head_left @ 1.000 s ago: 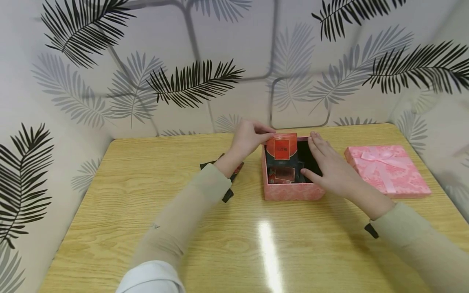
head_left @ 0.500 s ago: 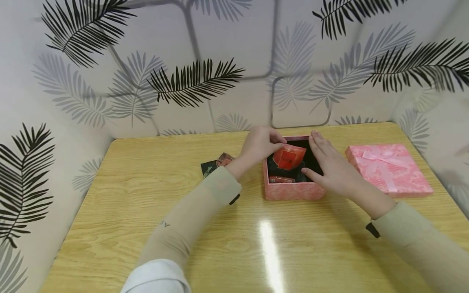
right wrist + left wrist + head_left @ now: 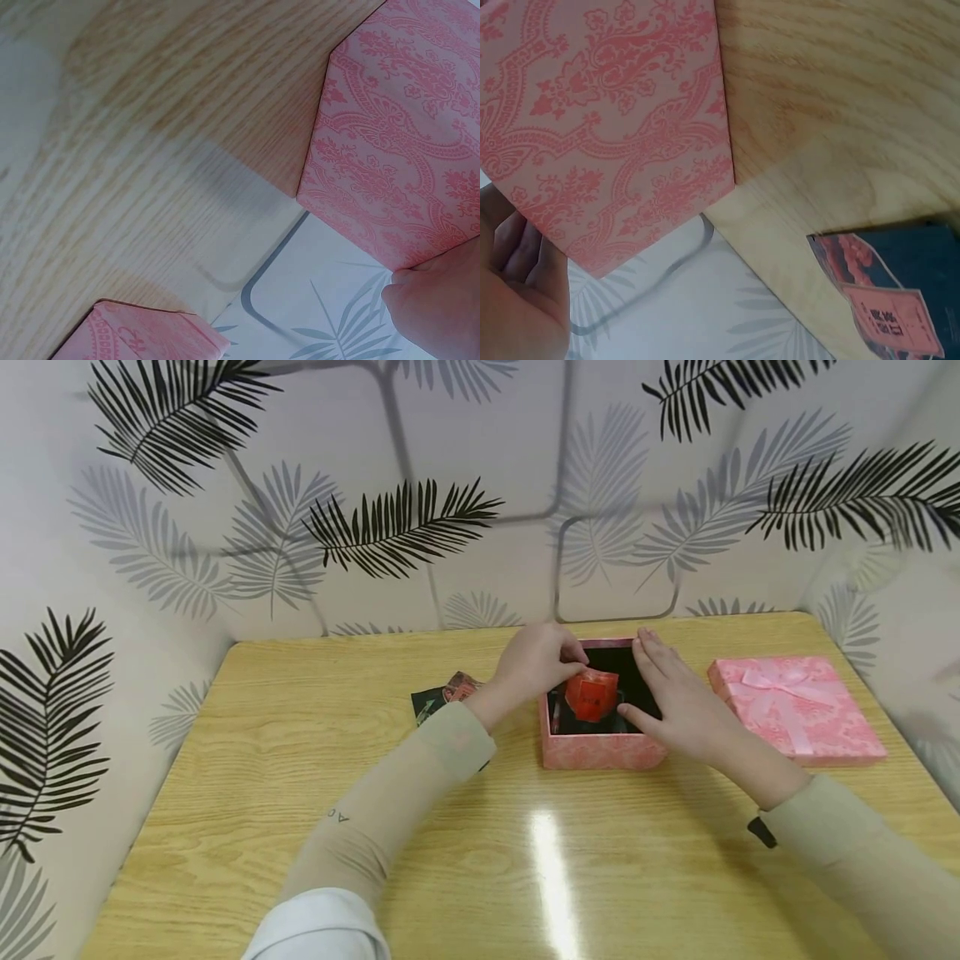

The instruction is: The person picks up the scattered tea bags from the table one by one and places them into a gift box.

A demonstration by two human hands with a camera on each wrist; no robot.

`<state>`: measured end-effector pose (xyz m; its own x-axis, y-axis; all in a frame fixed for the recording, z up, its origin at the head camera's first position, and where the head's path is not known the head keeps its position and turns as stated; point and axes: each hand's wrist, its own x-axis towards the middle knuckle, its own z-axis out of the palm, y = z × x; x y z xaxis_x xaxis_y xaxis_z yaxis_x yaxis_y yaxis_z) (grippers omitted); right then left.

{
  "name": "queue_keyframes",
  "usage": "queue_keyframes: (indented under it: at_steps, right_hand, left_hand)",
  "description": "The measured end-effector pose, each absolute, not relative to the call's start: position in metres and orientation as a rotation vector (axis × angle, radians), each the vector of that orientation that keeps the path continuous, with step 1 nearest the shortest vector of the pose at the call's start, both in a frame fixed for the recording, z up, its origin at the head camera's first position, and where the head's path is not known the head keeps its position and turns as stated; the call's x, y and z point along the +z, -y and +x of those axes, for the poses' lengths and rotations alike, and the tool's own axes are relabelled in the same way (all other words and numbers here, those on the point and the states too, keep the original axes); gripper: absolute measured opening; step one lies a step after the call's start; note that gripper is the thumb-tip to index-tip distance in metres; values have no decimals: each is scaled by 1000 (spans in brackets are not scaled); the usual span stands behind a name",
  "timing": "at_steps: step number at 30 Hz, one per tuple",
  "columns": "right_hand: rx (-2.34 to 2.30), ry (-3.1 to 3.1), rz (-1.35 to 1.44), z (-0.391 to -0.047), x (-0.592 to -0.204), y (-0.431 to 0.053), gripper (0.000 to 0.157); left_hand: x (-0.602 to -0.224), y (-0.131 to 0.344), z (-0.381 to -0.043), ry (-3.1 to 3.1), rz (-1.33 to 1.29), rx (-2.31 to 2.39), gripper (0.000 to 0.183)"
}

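A red-and-black packet (image 3: 594, 697) with a square red label leans inside the pink patterned gift box (image 3: 603, 752). My left hand (image 3: 534, 662) reaches over the box's left side and pinches the packet by its top edge. Dark contents line the box beneath it, mostly hidden. On the right side of the box lies my right hand (image 3: 681, 708), its fingers straight along the rim and its thumb over the opening. The left wrist view shows the box's outer wall (image 3: 622, 127) with my left fingers (image 3: 529, 255) at its rim.
The pink box lid (image 3: 806, 710), tied with a ribbon bow, lies on the wooden table (image 3: 420, 877) right of the box. Dark packets with red pictures (image 3: 459, 686) lie left of the box, partly behind my left forearm. A leaf-patterned wall (image 3: 480, 560) rises behind the table.
My left hand has moved right and slightly down, lowering the packet's top edge into the box; the packet now tilts and bulges. The right hand has stayed on the box's right rim.
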<state>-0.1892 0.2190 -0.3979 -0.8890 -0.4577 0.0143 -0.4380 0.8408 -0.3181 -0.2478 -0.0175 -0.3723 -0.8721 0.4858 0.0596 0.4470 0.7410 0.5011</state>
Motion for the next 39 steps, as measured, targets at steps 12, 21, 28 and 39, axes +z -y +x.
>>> queue_keyframes:
  at_steps: [12,21,28,39]
  right_hand:
    - [-499,-2955,-737,-189,-399,-219,94]
    - [-497,-2942,-712,-188,-398,-218,94]
    - [-516,-2939,-704,-187,-398,-218,95]
    - [-514,-2943,-708,-187,-398,-219,96]
  left_hand:
    - [-373,24,-251,-2847,770,852,19]
    - [-369,45,-253,-2875,724,1040,15]
    - [-366,66,-253,-2918,613,1065,17]
    - [-370,105,-255,-2916,439,1136,17]
